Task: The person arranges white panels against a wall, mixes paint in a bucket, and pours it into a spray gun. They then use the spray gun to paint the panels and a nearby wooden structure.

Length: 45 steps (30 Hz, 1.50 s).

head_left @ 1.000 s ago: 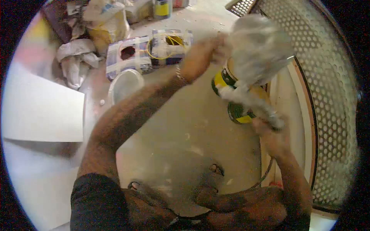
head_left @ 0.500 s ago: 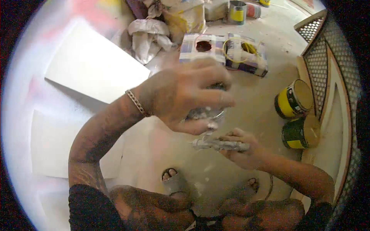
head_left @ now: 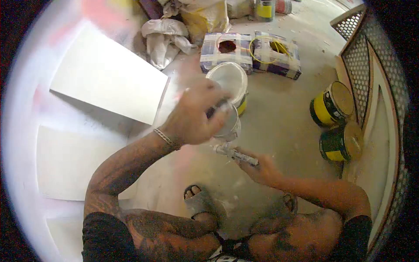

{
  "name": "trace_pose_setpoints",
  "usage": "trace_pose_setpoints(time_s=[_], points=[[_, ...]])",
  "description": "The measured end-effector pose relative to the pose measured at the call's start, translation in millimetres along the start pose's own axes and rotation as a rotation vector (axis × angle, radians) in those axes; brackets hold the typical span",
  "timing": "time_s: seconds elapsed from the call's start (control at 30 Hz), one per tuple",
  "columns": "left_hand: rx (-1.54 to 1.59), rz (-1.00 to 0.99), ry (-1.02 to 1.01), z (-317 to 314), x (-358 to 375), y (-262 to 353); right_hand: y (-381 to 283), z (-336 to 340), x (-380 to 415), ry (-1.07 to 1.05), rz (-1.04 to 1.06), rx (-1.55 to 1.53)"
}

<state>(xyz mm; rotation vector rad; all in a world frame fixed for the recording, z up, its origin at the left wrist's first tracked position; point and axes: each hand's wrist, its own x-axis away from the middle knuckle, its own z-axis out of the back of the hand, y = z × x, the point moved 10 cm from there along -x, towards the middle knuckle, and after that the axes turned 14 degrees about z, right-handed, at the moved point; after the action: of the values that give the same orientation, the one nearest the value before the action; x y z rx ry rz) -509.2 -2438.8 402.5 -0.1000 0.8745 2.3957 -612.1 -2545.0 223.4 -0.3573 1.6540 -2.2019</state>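
My right hand (head_left: 262, 169) grips a paint-spattered spray gun (head_left: 235, 155) low in front of me, its pale body pointing left. A small paint cup (head_left: 230, 126) with a shiny rim sits just above the gun, apparently joined to it. Blurred by motion, my left hand (head_left: 198, 113) is over the cup's left side with fingers curled round something partly dark that I cannot make out. Behind the cup stands an open paint can (head_left: 229, 78) with a white-coated inside and a yellow band, partly hidden by the left hand.
White panels (head_left: 109, 78) lie at left. Two taped boxes (head_left: 227, 54) with round holes stand ahead, a yellow cord over them. Two yellow-and-black cans (head_left: 332, 104) are at right beside a perforated panel (head_left: 360, 70). A crumpled sack (head_left: 163, 41) lies at the back.
My left hand has moved slightly left and its fingers have curled in, uncovering the open can behind. My right hand and the spray gun have shifted a little left.
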Motion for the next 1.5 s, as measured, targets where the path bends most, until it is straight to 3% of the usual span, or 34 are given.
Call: trace_pose_setpoints(time_s=[0.03, 0.1, 0.13, 0.17, 0.23, 0.3, 0.33, 0.37, 0.4, 0.43, 0.5, 0.6, 0.63, 0.7, 0.77, 0.83, 0.9, 1.03, 1.1, 1.13, 1.2, 1.23, 1.3, 1.33, 1.4, 1.5], points=[[0.095, 0.196, -0.022, 4.5, -5.5, -16.0, 7.4, 5.3, 3.3, 0.003, -0.068, 0.039], [0.310, 0.344, -0.087, 10.8, -12.3, -46.4, 28.2, 11.0, 14.0, 0.010, -0.139, 0.080], [0.234, 0.281, -0.232, 7.9, -12.6, -50.1, 39.1, 15.4, 17.7, 0.055, -0.078, 0.068], [0.095, 0.088, -0.306, 0.8, -7.5, -49.5, 49.8, 20.5, 24.8, 0.097, -0.017, 0.057], [0.489, 0.671, -0.593, -47.0, 29.5, -127.1, 46.3, 34.7, 37.1, 0.198, 0.090, 0.080], [0.399, 0.399, -0.683, -95.0, 62.6, -169.3, 37.9, 45.8, 51.5, 0.292, 0.197, 0.104], [0.407, 0.401, -0.683, -116.1, 77.1, -184.8, 55.0, 46.9, 61.8, 0.328, 0.032, -0.007], [0.694, 0.849, -0.786, -149.2, 107.6, -219.9, 70.6, 46.8, 71.5, 0.363, -0.132, -0.118], [0.978, 1.307, -0.864, -169.7, 141.4, -228.2, 68.2, 49.6, 73.9, 0.360, -0.138, -0.115], [0.984, 1.310, -0.866, -173.0, 144.5, -228.5, 65.5, 50.3, 74.9, 0.310, -0.156, -0.061], [0.813, 1.125, -1.007, -177.6, 145.5, -217.9, 61.2, 50.8, 77.6, 0.257, -0.174, -0.007], [0.659, 1.137, -1.004, -177.4, 147.5, -218.6, 51.4, 50.0, 77.9, 0.176, -0.105, 0.171], [0.662, 1.136, -0.999, -187.6, 155.1, -243.3, 55.1, 48.4, 79.2, 0.182, -0.096, 0.158], [0.377, 0.837, -0.977, -215.2, 156.8, -309.4, 54.3, 48.4, 77.9, 0.190, -0.089, 0.148], [-0.013, 0.830, -0.186, -163.4, 100.9, -337.1, 49.3, 47.6, 77.3, 0.250, -0.096, 0.069], [-0.140, 0.200, 0.213, -68.6, 44.7, -207.7, 50.6, 46.6, 78.7, 0.275, -0.162, 0.016], [-0.128, 0.006, -0.003, -52.5, 15.7, -157.0, 52.4, 48.8, 79.9, 0.294, -0.222, -0.034], [-0.330, -0.203, -0.065, -66.9, -10.2, -110.7, 52.6, 48.9, 79.9, 0.198, -0.241, 0.103], [-0.317, -0.340, 0.027, -69.7, -22.2, -93.1, 54.5, 49.7, 80.5, 0.179, -0.234, 0.139], [-0.312, -0.344, 0.028, -72.6, -34.6, -95.9, 54.4, 50.4, 81.6, 0.174, -0.205, 0.203], [0.036, -0.203, 0.132, -54.9, -72.1, -116.1, 50.4, 51.5, 83.1, 0.175, -0.183, 0.270], [0.044, -0.207, 0.130, -58.7, -86.8, -126.2, 50.1, 49.3, 84.7, 0.197, -0.228, 0.174], [0.098, 0.056, 0.368, -38.8, -113.8, -171.7, 45.0, 49.5, 86.2, 0.225, -0.275, 0.085], [0.106, 0.052, 0.366, -37.8, -121.2, -173.5, 36.7, 50.4, 83.2, 0.207, -0.239, 0.083], [0.395, 0.682, 0.262, -53.7, -125.6, -241.5, 32.2, 51.1, 85.2, 0.197, -0.212, 0.082], [0.468, 0.673, 0.288, -69.4, -120.6, -264.0, 36.0, 51.0, 92.4, 0.199, -0.257, 0.092]])
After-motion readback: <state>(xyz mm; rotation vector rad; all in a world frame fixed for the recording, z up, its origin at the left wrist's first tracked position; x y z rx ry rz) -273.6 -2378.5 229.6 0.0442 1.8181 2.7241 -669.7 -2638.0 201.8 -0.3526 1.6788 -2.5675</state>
